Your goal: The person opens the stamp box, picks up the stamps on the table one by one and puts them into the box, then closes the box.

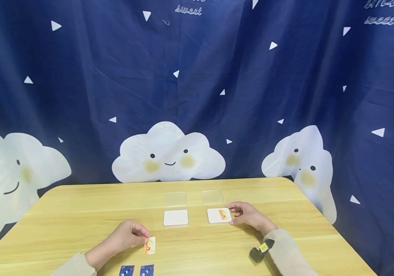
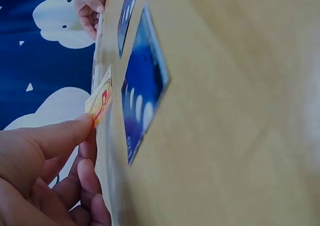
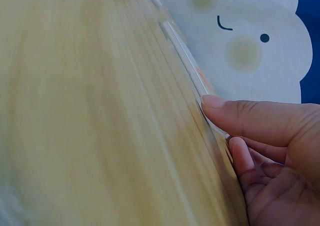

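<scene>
My left hand [image 1: 128, 234] pinches a small picture card [image 1: 150, 245] between thumb and fingertips. The card has an orange and yellow print and is held above the table in the left wrist view. At the back right, my right hand [image 1: 248, 214] grips the right edge of a white card stack [image 1: 214, 216], thumb at the near corner and fingers at the far one. An orange picture [image 1: 224, 214] like the one on the left-hand card lies on the right part of its top. In the right wrist view, the thumb [image 3: 225, 111] presses the stack's thin side.
A second white stack [image 1: 175, 217] lies to the left. Behind the stacks are two clear plastic rectangles [image 1: 175, 198] [image 1: 212, 196]. Two dark blue cards with white crescents [image 1: 126, 270] [image 1: 146, 270] lie near the front edge. A blue curtain [image 1: 197, 96] hangs behind the table.
</scene>
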Demonstrator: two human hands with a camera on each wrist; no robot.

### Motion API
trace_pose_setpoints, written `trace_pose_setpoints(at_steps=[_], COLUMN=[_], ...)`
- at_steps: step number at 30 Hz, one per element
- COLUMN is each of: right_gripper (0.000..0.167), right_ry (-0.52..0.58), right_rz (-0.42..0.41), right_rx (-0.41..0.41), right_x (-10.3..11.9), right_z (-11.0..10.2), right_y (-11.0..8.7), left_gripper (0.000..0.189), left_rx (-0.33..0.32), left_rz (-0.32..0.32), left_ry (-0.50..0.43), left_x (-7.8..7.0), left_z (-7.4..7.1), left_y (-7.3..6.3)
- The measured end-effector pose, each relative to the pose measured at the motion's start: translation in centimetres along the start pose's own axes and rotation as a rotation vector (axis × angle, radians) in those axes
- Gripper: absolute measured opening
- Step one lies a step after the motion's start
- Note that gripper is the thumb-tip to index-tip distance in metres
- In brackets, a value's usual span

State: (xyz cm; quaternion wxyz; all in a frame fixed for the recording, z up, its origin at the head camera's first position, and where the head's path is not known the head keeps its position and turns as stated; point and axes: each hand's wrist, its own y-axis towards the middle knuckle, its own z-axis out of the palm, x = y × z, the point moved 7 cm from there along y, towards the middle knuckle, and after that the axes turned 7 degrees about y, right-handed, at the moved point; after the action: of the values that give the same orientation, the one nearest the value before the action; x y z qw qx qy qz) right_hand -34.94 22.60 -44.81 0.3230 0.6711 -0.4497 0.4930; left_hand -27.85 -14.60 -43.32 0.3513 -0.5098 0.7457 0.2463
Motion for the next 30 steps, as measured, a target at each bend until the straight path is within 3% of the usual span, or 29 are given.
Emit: trace_pose_setpoints(at_steps=[7,23,30], right_gripper=[0.057,0.056,0.055], right_ry=[-0.011,0.003,0.0], right_rz=[0.015,0.014,-0.011], right_rx=[-0.007,0.001,0.007], right_x=[0.1,-0.1,-0.1], right_z=[0.1,0.2,0.0], right_y=[0.0,-0.1,0.1], left_gripper=[0.01,0.013,0.015], left_rx=[-0.004,-0.008,-0.013], left_rz=[-0.059,-0.052,-0.007], left_ry=[-0.011,-0.044,-0.048], left_x=[0.1,-0.6,-1.5], left_z=[-0.1,-0.1,-0.1], left_y=[0.2,0.8,1.3])
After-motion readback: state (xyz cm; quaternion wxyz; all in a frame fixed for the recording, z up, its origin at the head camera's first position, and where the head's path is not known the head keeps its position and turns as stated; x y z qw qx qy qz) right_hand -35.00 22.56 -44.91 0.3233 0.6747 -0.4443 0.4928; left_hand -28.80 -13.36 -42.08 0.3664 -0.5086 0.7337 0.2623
